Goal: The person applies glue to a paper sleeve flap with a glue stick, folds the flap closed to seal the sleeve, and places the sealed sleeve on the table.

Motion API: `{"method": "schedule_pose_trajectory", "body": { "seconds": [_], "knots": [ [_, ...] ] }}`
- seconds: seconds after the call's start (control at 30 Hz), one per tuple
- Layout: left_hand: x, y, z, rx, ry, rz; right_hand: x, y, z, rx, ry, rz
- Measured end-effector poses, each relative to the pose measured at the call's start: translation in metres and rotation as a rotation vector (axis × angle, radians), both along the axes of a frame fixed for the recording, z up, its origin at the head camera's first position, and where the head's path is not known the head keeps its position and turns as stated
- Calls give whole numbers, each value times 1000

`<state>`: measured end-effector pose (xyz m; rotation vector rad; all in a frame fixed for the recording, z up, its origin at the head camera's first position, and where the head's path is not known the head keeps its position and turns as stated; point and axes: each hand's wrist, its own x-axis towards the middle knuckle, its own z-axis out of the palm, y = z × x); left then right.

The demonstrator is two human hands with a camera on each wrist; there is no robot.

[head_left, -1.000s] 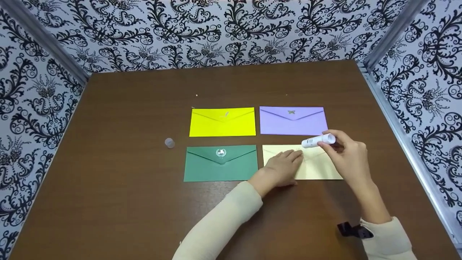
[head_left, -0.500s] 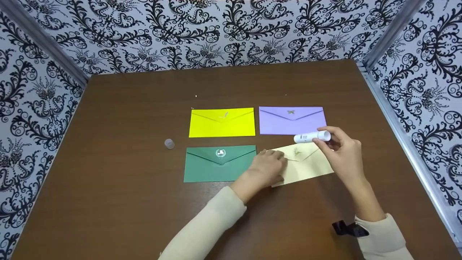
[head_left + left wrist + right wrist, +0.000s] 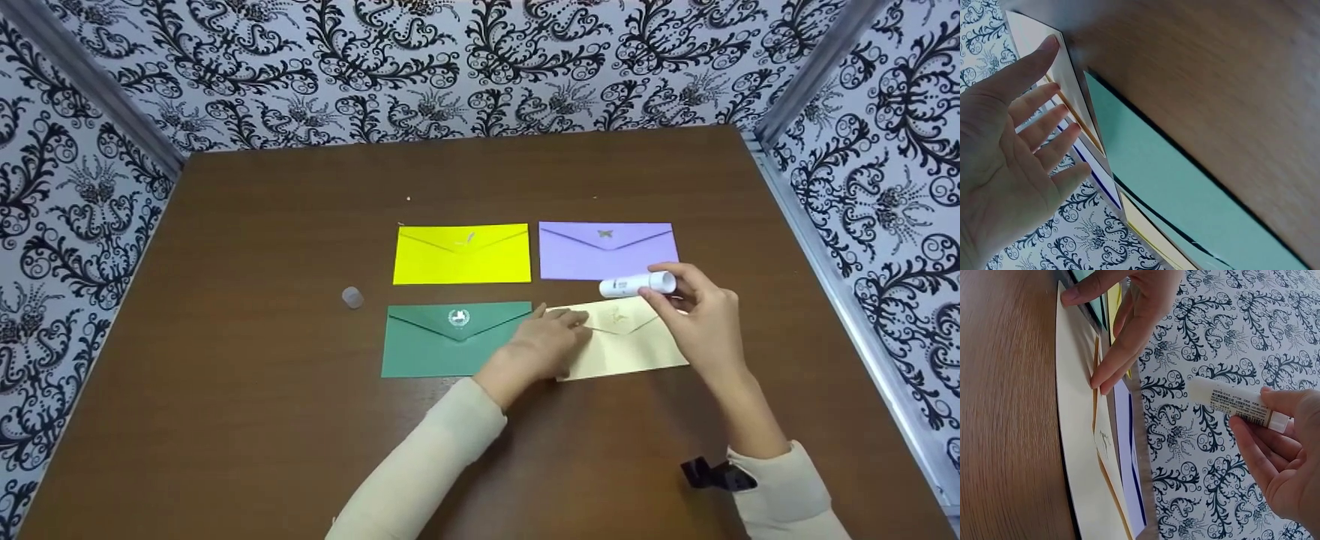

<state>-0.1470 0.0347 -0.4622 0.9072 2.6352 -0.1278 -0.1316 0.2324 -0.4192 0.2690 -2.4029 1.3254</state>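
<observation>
My left hand rests on the left end of a cream envelope, its fingers and thumb extended over the paper. The envelope lies slightly turned on the table, its pointed flap down and a small emblem near the flap's tip. In my right hand a white glue stick is pinched between thumb and fingers, held sideways above the envelope's top edge. Printed text and a barcode show on the glue stick in the right wrist view. Beside my left hand lies a green envelope with a white emblem.
Behind are a yellow envelope and a purple envelope, side by side. A small translucent cap is on the brown table, left of the envelopes. Patterned walls enclose the table's back and sides.
My left hand has moved left, shifting the cream envelope left and turning it; its tilt has eased in the last half second. My right hand has carried the glue stick slightly left.
</observation>
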Motion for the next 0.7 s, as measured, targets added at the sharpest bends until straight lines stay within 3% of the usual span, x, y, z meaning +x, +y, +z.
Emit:
{"method": "schedule_pose_trajectory", "body": {
  "seconds": [0.3,0.57,0.7],
  "knots": [
    [1,-10,-3,28,53,-34,1,-8,-2,-109,-4,23],
    [-5,-18,-4,64,26,-35,1,-18,-1,-208,-51,36],
    [-2,-23,-1,185,12,-2,3,-21,-1,-283,-74,42]
  ]
}}
